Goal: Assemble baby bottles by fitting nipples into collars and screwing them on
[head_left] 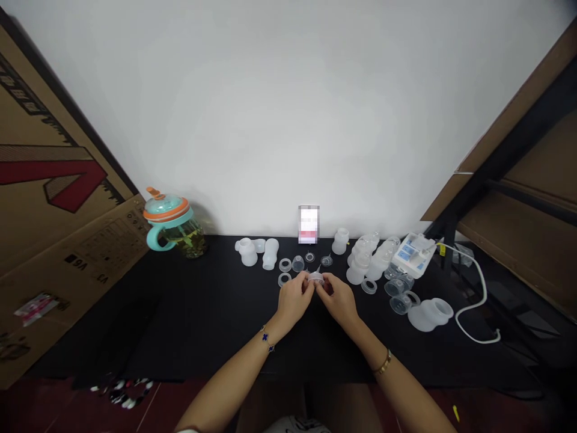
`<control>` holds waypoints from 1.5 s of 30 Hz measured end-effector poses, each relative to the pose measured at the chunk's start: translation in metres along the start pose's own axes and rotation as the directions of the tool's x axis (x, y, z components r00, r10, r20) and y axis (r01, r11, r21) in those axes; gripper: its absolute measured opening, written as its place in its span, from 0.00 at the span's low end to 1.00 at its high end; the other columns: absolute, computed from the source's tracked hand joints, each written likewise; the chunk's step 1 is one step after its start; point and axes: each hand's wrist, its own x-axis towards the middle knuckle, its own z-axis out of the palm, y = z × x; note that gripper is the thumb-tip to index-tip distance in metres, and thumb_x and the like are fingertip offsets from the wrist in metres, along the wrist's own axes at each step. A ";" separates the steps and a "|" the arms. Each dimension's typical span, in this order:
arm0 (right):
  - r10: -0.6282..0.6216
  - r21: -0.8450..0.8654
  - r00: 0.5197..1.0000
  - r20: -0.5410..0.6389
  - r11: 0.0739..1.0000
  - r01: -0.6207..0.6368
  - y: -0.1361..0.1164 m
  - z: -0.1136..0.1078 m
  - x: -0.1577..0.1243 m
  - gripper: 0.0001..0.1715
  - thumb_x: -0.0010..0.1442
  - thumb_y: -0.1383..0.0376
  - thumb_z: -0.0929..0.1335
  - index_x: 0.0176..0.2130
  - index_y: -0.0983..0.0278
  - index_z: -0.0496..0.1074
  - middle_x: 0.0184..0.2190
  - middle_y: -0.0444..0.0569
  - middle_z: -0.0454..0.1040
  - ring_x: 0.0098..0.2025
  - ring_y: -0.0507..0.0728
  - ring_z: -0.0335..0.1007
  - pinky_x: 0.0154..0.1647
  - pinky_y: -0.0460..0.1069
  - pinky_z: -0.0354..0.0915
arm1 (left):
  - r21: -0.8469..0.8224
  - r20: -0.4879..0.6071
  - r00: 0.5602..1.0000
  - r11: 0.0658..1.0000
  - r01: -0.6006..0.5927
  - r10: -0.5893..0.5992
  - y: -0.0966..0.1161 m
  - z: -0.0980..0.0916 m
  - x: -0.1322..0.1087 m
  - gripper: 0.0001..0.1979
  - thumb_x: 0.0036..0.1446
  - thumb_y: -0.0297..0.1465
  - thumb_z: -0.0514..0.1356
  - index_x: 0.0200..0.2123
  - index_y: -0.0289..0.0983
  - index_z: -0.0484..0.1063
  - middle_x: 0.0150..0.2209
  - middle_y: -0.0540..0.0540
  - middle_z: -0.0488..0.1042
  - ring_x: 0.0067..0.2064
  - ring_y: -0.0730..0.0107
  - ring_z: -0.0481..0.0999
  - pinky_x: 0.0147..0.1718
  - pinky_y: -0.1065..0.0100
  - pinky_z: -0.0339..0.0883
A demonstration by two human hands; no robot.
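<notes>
A translucent ring (316,277) sits nearer you than the lit phone (309,224), pinched at its edges by your left hand (294,296) and right hand (338,299). Two loose rings (285,269) lie left of the phone, milky bottles (360,266) right, the teal-handled jug (184,233) farther left.

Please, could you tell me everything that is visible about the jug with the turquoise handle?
The jug has a see-through body, a turquoise collar and handle, and a closed, turquoise-tinted lid with an orange rim band and orange tab on top. Greenish-yellow leaves show inside. It stands on the black tabletop, near the white wall. Nobody is touching it. Whether the body is glass or plastic, I cannot tell.
</notes>
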 end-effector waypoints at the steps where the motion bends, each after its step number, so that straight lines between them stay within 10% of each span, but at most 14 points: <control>1: -0.002 -0.005 1.000 0.000 1.000 0.002 0.000 0.000 0.000 0.13 0.65 0.56 0.64 0.39 0.61 0.73 0.24 0.42 0.69 0.26 0.53 0.65 0.27 0.47 0.55 | -0.006 0.002 1.000 1.000 0.004 -0.004 0.000 0.000 0.000 0.11 0.64 0.37 0.52 0.33 0.41 0.70 0.25 0.52 0.72 0.26 0.69 0.70 0.27 0.69 0.51; 24: -0.005 0.101 1.000 0.013 0.995 0.004 0.006 0.002 0.003 0.16 0.67 0.56 0.63 0.45 0.61 0.75 0.32 0.46 0.78 0.30 0.56 0.72 0.33 0.48 0.63 | -0.013 -0.038 0.996 0.997 -0.076 0.075 0.002 -0.001 0.000 0.10 0.66 0.37 0.53 0.42 0.41 0.72 0.34 0.50 0.77 0.32 0.68 0.74 0.32 0.69 0.60; 45: -0.010 0.030 1.000 0.015 0.999 0.010 0.004 0.001 0.002 0.14 0.64 0.57 0.64 0.43 0.61 0.74 0.30 0.46 0.77 0.29 0.55 0.71 0.32 0.48 0.62 | -0.025 -0.004 1.000 0.999 -0.020 0.020 0.000 -0.001 0.001 0.11 0.63 0.38 0.54 0.30 0.40 0.66 0.27 0.52 0.72 0.28 0.70 0.69 0.28 0.70 0.54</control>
